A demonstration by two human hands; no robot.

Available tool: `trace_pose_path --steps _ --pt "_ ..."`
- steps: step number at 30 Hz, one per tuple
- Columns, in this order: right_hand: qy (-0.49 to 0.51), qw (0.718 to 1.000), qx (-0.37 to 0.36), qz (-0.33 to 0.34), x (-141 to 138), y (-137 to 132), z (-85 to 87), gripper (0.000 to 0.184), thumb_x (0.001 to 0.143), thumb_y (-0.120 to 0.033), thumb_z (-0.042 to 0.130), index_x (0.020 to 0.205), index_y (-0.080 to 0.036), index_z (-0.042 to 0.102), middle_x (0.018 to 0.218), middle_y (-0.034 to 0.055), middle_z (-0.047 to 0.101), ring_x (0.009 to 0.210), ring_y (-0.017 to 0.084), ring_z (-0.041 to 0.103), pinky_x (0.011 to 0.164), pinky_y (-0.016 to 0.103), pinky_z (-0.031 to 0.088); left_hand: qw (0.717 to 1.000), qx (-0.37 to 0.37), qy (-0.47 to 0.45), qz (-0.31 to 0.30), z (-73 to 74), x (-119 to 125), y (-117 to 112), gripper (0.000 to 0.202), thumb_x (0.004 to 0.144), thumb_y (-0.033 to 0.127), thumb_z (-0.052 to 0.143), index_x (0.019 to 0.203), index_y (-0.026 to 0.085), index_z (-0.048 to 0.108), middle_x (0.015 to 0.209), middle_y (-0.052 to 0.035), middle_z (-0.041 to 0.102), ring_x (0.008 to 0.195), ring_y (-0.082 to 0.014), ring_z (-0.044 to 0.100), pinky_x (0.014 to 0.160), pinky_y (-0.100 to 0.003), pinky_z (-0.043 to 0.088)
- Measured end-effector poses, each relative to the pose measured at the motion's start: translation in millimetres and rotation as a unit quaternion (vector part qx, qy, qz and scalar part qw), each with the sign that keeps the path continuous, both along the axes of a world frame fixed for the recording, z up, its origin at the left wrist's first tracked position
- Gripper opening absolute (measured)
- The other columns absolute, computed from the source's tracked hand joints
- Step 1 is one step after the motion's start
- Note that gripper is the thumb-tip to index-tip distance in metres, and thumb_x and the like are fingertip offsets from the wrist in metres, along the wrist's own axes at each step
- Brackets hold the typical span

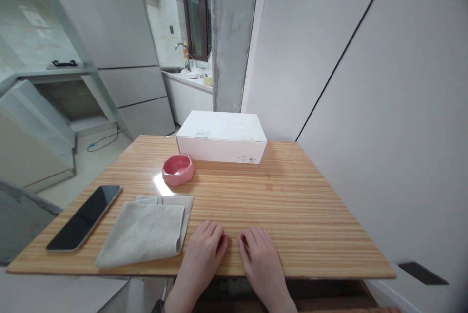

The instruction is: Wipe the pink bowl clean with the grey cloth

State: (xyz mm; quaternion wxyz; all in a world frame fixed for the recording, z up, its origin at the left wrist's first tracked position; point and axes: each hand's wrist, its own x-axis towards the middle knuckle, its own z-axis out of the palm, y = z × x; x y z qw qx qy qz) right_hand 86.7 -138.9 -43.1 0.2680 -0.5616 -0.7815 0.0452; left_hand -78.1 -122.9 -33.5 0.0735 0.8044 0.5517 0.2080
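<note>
My left hand (204,249) and my right hand (260,252) lie flat, palms down, side by side on the near edge of the wooden table (310,215). Both hold nothing and their fingers are stretched out. A folded grey cloth (146,230) lies just left of my left hand, almost touching it. Beyond the cloth sits a small pink bowl (178,169). A closed white box (223,136) stands at the table's far edge. A dark phone (85,216) rests screen up at the left side.
A white wall (383,84) runs along the table's right side. A concrete pillar (234,35) stands behind the box. To the left are grey cabinets (120,59), a counter with a tap (182,49), and a cable on the floor (104,141).
</note>
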Motion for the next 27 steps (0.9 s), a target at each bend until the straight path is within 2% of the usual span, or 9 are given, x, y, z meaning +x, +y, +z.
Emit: trace_pose_path --steps 13,27 --pt "-0.005 1.0 0.019 -0.001 -0.6 -0.9 2.9 0.013 0.091 -0.015 0.042 0.082 -0.023 0.047 0.078 0.0018 0.055 0.076 0.02 0.052 0.075 0.034 0.039 1.0 0.005 -0.001 -0.001 1.9 -1.6 -1.4 0.019 0.091 0.019 0.041 0.074 0.02 0.048 0.077 -0.0025 0.057 0.077 -0.0206 0.054 0.068 -0.034 0.041" --pt "-0.012 1.0 -0.013 -0.004 -0.7 -0.2 6.0 0.012 0.091 -0.017 0.043 0.082 -0.021 0.049 0.081 0.0027 0.055 0.079 0.02 0.051 0.076 0.034 0.038 1.0 -0.006 0.003 -0.001 4.5 -2.6 -3.6 0.017 0.091 0.02 0.041 0.075 0.021 0.047 0.079 -0.002 0.057 0.079 -0.0202 0.053 0.071 -0.033 0.041"
